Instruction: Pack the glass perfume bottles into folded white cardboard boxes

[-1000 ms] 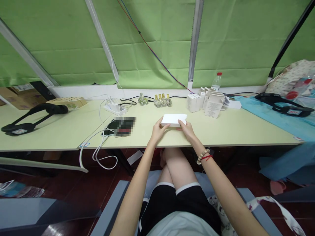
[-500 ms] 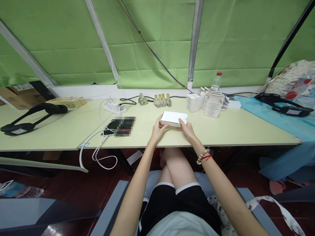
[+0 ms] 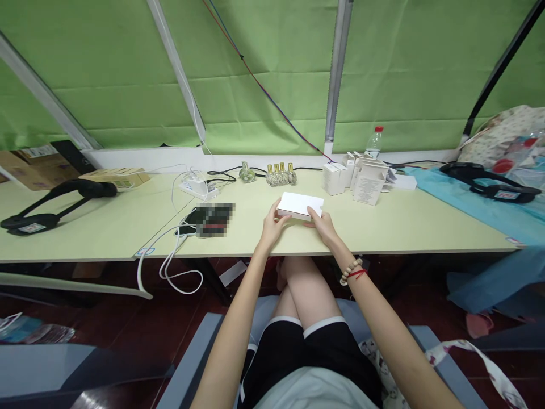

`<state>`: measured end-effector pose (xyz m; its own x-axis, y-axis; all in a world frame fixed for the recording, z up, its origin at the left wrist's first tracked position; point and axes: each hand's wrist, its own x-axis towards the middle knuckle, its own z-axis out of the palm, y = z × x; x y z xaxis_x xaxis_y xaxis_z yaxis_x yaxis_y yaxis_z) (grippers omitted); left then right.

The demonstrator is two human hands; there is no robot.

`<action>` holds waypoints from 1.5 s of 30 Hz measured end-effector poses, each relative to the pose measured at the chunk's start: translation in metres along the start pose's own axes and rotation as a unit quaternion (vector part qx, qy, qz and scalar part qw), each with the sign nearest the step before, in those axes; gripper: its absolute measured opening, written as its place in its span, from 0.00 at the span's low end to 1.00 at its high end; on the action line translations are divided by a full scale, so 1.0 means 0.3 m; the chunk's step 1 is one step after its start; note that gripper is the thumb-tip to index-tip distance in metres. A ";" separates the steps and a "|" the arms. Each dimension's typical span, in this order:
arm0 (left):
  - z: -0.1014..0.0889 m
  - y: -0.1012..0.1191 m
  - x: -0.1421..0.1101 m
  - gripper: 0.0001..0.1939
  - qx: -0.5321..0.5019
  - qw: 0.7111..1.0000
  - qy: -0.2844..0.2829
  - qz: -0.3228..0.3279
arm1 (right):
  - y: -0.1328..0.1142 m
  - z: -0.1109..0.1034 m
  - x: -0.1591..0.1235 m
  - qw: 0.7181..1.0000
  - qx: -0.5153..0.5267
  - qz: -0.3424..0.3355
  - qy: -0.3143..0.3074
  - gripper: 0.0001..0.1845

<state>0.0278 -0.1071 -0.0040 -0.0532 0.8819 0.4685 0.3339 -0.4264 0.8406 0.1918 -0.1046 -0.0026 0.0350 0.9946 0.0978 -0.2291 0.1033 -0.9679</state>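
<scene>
A flat white cardboard box (image 3: pixel 300 203) is held between my two hands over the table, close to its front edge. My left hand (image 3: pixel 273 223) grips the box's left end, thumb along the near side. At the right end, my right hand (image 3: pixel 320 223) has its thumb on the near right corner and fingers underneath, partly hidden. Beyond the box, several glass perfume bottles with gold tops (image 3: pixel 281 175) stand in a cluster, and one rounder glass bottle (image 3: pixel 246 172) is to their left. Several white cartons (image 3: pixel 367 180) stand together at the back right.
A phone (image 3: pixel 187 221) with white cables lies left of my hands, near a power strip (image 3: pixel 198 186). Black headsets lie at the far left (image 3: pixel 38 220) and far right (image 3: pixel 506 190). A water bottle (image 3: pixel 374 143) stands behind the cartons. Blue cloth (image 3: pixel 460 196) covers the table's right end.
My right hand has shifted very slightly left along the box, and the box is tilted a little differently. Everything else looks the same.
</scene>
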 end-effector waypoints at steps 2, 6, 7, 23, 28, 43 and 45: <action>-0.001 0.003 0.001 0.31 -0.004 1.000 0.001 0.001 | 0.006 -0.001 0.004 1.000 0.001 -0.002 -0.004 0.21; -0.002 0.009 0.001 0.32 -0.005 1.000 0.001 0.003 | 0.012 -0.002 0.008 1.000 -0.002 -0.005 -0.004 0.21; -0.002 0.010 0.001 0.32 -0.005 1.000 0.001 0.002 | 0.012 -0.002 0.008 1.000 -0.004 -0.006 -0.005 0.21; -0.004 0.008 -0.001 0.33 -0.053 0.998 0.000 -0.019 | -0.007 0.002 -0.006 1.000 -0.018 -0.007 -0.010 0.22; -0.001 0.007 -0.001 0.34 -0.067 0.997 -0.001 -0.038 | -0.023 0.005 -0.017 1.000 -0.015 -0.011 -0.019 0.26; 0.000 0.069 -0.011 0.28 -0.143 0.980 0.015 -0.136 | -0.008 0.009 -0.013 0.997 -0.043 -0.010 -0.057 0.20; -0.002 0.071 -0.014 0.26 -0.151 0.980 -0.002 -0.132 | -0.008 0.006 -0.013 0.998 -0.029 -0.010 -0.059 0.20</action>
<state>0.0345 -0.1201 0.0121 -0.0958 0.9700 0.2232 0.0160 -0.2227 0.9747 0.1903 -0.1087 -0.0003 -0.0767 0.9872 0.1396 -0.1730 0.1247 -0.9770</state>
